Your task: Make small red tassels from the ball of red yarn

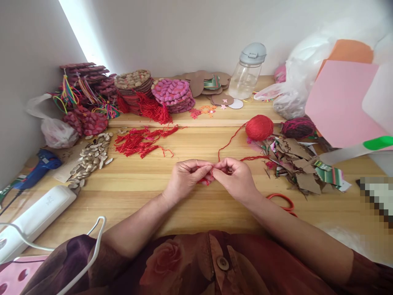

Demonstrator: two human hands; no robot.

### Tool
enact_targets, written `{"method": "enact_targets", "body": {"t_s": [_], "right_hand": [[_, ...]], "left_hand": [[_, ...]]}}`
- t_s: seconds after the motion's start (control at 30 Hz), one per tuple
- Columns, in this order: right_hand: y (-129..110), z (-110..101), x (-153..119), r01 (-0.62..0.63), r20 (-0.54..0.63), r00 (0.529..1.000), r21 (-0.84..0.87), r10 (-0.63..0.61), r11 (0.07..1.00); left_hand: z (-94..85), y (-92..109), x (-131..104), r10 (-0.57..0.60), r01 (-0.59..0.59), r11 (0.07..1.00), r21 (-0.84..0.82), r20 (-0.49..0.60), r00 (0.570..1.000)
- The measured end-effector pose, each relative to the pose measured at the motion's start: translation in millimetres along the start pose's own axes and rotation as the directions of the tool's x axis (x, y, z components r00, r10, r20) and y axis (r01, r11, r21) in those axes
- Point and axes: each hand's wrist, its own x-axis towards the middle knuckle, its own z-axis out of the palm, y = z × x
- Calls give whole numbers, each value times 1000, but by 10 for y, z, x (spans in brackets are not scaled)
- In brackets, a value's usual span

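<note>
My left hand (188, 177) and my right hand (233, 176) meet above the middle of the table, thumbs and fingers pinched together. Between them they grip red yarn (206, 180), with small loops hanging below the fingertips. A strand runs from my right hand up to a red yarn ball (259, 127). A second red length stretches right towards the scraps. Beyond my left hand lies a loose pile of red tassels (144, 141). Red-handled scissors (282, 201) lie partly hidden behind my right forearm.
Peanut shells (93, 157), a blue glue gun (39, 168) and a white power strip (37, 221) occupy the left. Stacked shell-covered discs (173, 94), cardboard circles (196, 84) and a water bottle (247, 71) stand on the rear ledge. Cardboard scraps (294, 159) heap at right.
</note>
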Motion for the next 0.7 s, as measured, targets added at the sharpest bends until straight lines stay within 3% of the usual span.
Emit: {"method": "enact_targets", "body": {"t_s": [0.37,0.57,0.63,0.7], "right_hand": [[8,11,-5,22,26,999,46,-23,999],[34,26,-68,201,9,979,-116,-202,973],[35,17,-64,210,44,977,-73,-207,975],[32,3,-35,136,78,987,35,-138,990]], "left_hand": [[-15,-43,-4,87,-76,982,173,-55,995],[-33,-63,-19,207,-161,928,337,-106,973],[-36,-54,-25,233,-185,925,332,-112,966],[-39,-46,-29,238,-197,939,283,-117,964]]}}
